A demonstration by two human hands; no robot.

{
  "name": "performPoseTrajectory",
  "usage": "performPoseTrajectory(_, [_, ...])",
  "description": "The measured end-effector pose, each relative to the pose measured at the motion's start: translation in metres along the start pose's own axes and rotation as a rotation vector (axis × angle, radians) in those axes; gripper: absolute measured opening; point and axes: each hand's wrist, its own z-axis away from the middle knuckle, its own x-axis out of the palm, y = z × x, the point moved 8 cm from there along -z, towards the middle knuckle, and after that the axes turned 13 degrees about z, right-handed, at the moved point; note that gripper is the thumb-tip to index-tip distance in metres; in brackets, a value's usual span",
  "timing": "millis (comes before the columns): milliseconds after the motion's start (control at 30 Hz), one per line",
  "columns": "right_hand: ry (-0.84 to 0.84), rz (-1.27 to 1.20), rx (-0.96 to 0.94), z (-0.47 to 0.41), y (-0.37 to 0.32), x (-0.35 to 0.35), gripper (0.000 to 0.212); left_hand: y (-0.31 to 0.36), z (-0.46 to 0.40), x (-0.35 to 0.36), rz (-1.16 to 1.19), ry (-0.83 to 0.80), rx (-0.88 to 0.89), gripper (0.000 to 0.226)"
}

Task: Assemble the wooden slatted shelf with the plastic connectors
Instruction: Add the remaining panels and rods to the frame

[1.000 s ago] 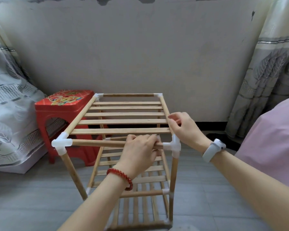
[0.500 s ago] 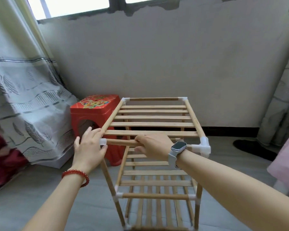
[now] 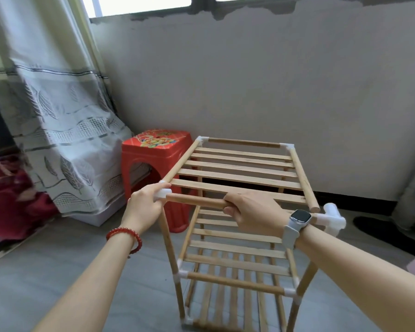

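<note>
**Both hands on the front rail of the shelf**

Left hand (image 3: 145, 207) was wrapped over the near-left plastic connector (image 3: 163, 193), thumb lying along its top and fingers curled round the corner where the front rail (image 3: 194, 200) met it. My right hand (image 3: 252, 212) gripped that same rail further along, fingers curled under and over the dowel, knuckles toward me. Between my two hands a short bare stretch of rail showed.

The wooden slatted shelf (image 3: 240, 168) stood upright on the grey floor directly ahead of my hands, its top tier of slats reaching away from them toward the wall. Beyond my right wrist, the near-right connector (image 3: 332, 218) sat apart from the end of the right side rail (image 3: 314, 207), which stuck out bare just beside it. Lower tiers of slats showed beneath my hands.

A red bead bracelet (image 3: 126, 238) circled my left wrist; a white smartwatch (image 3: 300, 218) sat on my right, its dark face showing nothing I could read. To the left of my left hand stood a red plastic stool (image 3: 153, 149), its top printed with a colourful picture, any lettering too blurred to make out. Further left hung a grey patterned curtain (image 3: 58, 116).
</note>
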Motion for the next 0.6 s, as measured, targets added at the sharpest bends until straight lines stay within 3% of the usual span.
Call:
performPoseTrajectory(467, [0.018,-0.039,0.048,0.000,0.007,-0.001,0.021,-0.012,0.003,0.001,0.163,0.017,-0.038,0.040])
performPoseTrajectory(600, [0.018,-0.029,0.053,0.000,0.007,0.001,0.021,-0.016,0.000,0.003,0.183,-0.064,-0.054,0.047])
